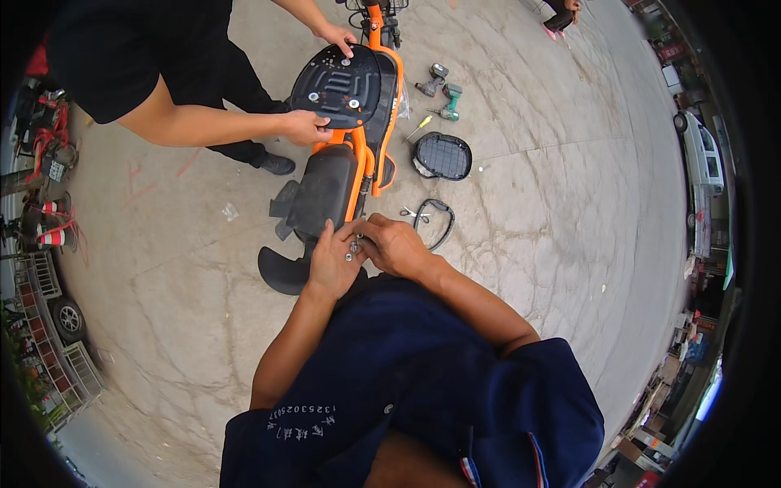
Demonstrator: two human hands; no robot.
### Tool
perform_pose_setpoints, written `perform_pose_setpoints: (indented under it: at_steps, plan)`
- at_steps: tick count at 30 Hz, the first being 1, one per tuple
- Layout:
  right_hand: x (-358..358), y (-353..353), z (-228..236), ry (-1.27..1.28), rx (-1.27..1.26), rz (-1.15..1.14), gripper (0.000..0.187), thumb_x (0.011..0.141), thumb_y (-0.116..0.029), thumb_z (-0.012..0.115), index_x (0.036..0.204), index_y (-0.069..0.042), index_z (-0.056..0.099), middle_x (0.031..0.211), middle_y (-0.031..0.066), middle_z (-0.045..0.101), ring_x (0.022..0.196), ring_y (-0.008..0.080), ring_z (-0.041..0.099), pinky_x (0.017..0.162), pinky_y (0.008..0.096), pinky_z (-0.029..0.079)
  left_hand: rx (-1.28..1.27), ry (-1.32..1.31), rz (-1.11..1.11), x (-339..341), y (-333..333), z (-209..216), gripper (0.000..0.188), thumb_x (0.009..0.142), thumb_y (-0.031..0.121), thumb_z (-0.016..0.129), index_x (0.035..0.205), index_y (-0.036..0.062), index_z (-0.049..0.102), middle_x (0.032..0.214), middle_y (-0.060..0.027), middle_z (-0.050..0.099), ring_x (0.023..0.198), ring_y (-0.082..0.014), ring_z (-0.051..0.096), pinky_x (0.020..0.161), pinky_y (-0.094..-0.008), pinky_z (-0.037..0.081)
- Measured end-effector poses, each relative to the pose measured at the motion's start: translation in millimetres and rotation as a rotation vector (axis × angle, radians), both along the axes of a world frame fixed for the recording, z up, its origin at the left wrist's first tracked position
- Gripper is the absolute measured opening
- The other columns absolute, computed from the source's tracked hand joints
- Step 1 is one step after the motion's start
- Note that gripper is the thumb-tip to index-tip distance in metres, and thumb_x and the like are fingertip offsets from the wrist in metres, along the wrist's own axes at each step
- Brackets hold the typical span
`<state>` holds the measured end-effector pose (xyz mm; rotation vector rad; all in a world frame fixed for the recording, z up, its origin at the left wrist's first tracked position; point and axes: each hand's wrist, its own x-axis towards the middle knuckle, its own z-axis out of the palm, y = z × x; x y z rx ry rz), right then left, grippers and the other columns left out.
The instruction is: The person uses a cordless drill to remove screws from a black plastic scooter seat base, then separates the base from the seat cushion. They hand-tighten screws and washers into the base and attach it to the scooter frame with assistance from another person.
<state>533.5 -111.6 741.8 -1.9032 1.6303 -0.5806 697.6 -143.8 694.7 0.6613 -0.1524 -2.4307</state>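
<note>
Several small metal nuts lie on the cupped palm and fingers of my left hand. The fingers of my right hand are pinched together over that palm, at the nuts; what sits between the fingertips is too small to make out. Just beyond both hands is the rear black seat of an orange scooter. Farther along its frame, a co-worker's two hands hold a black ribbed plate, on which a few round metal pieces show.
Right of the scooter, two cordless drills, a yellow screwdriver, a black tray-like part, scissors and a black cable loop lie on the concrete. The co-worker stands at the scooter's left.
</note>
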Motion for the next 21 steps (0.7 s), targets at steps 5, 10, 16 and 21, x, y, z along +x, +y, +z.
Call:
perform_pose_setpoints:
  at_steps: [5, 10, 16, 21]
  plan:
    - [-22.5, 25.4, -7.0, 0.023, 0.073, 0.019, 0.029, 0.081, -0.011, 0.066, 0.11, -0.008, 0.063, 0.098, 0.0169, 0.063, 0.084, 0.0391, 0.066, 0.074, 0.0466, 0.055, 0.036, -0.06, -0.016, -20.2, 24.5, -15.0, 0.065, 0.105, 0.052, 0.031, 0.131, -0.0033, 0.054, 0.117, -0.0104, 0.059, 0.103, -0.0212, 0.053, 0.098, -0.036, 0.043]
    - [-59.9, 57.1, -2.8, -0.045, 0.095, -0.051, 0.027, 0.08, -0.007, 0.067, 0.107, -0.009, 0.065, 0.097, 0.0162, 0.063, 0.086, 0.0396, 0.066, 0.075, 0.0462, 0.054, -0.028, -0.021, -0.116, -55.5, 50.1, -14.8, 0.061, 0.105, 0.049, 0.033, 0.132, -0.0017, 0.053, 0.125, -0.0103, 0.056, 0.109, -0.0233, 0.053, 0.104, -0.0383, 0.041]
    - [-100.3, 93.5, 7.9, -0.134, 0.042, -0.13, 0.019, 0.081, -0.006, 0.067, 0.099, -0.007, 0.069, 0.093, 0.0162, 0.065, 0.083, 0.0394, 0.066, 0.074, 0.0463, 0.053, -0.05, -0.106, -0.15, -96.4, 81.4, 9.9, 0.062, 0.106, 0.049, 0.032, 0.133, -0.0028, 0.051, 0.123, -0.0123, 0.059, 0.119, -0.0233, 0.054, 0.106, -0.0396, 0.042]
    - [-114.5, 123.2, 11.7, -0.103, 0.013, -0.108, 0.021, 0.08, -0.008, 0.068, 0.101, -0.009, 0.071, 0.091, 0.0155, 0.065, 0.079, 0.0386, 0.066, 0.071, 0.0459, 0.054, -0.046, -0.126, -0.163, -112.0, 109.9, 9.8, 0.056, 0.106, 0.046, 0.034, 0.125, -0.0022, 0.056, 0.113, -0.0133, 0.065, 0.103, -0.0241, 0.062, 0.099, -0.0385, 0.047]
